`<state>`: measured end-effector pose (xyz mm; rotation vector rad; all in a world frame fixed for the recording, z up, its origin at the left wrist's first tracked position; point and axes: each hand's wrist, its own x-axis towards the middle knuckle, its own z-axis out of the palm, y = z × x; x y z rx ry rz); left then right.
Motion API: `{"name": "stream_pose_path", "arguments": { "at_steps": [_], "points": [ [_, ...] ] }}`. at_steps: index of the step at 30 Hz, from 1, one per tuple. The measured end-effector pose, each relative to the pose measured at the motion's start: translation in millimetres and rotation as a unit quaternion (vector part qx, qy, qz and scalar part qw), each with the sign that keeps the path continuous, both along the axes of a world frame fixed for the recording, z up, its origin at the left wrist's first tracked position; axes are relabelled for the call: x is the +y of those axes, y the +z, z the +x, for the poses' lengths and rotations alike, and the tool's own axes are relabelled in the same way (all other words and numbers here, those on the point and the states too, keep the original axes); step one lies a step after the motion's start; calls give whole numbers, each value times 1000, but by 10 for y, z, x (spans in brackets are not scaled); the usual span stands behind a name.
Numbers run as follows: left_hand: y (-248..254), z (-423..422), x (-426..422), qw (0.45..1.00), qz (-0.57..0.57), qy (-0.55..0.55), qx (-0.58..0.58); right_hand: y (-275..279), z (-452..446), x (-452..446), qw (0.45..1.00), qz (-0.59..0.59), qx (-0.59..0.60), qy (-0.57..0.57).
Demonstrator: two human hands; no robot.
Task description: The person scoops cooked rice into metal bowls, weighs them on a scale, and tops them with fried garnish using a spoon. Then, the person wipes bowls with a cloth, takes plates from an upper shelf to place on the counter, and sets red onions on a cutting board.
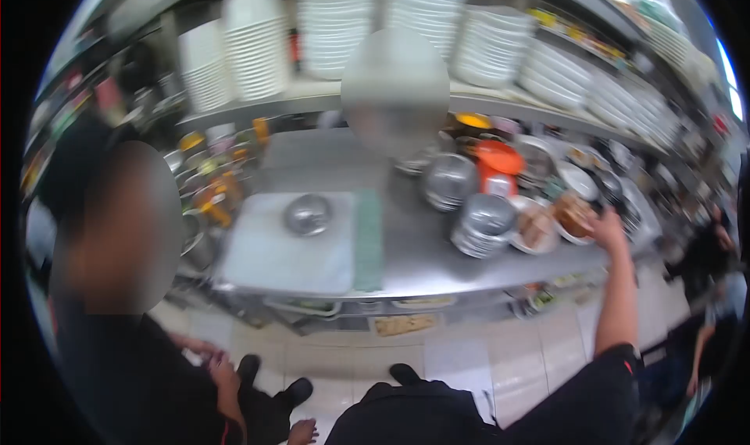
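My right arm stretches out to the right side of the steel counter. My right hand (608, 229) is at the right edge of a white bowl of brown food (573, 214); its fingers are blurred, and I cannot tell whether they grip anything. Left of that bowl is another white bowl with pale brown pieces (536, 225). Low in the view, my left hand (303, 432) hangs beside my body, its fingers loosely apart and nothing seen in them.
Metal bowls (483, 225) are stacked mid-counter, near an orange container (500, 160). A white cutting board (266, 250) bears one metal bowl (308, 214) beside a green cloth (368, 242). White dishes (336, 31) fill the shelf above. A co-worker (133, 367) stands close on the left.
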<state>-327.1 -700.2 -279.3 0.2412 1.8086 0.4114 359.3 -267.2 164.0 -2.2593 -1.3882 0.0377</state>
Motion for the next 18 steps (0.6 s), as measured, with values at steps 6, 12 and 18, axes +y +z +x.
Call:
{"name": "stream_pose_path", "arguments": {
  "at_steps": [6,12,18],
  "points": [
    [-69,515,-289,998,-46,5,30,-82,-948,368,913,24,256,317],
    [-45,849,-353,995,-64,20,68,-282,-2804,-129,694,-268,36,668],
    [353,1456,-338,977,-10,149,152,-1602,-3552,128,682,-201,-116,694]
  ]
}}
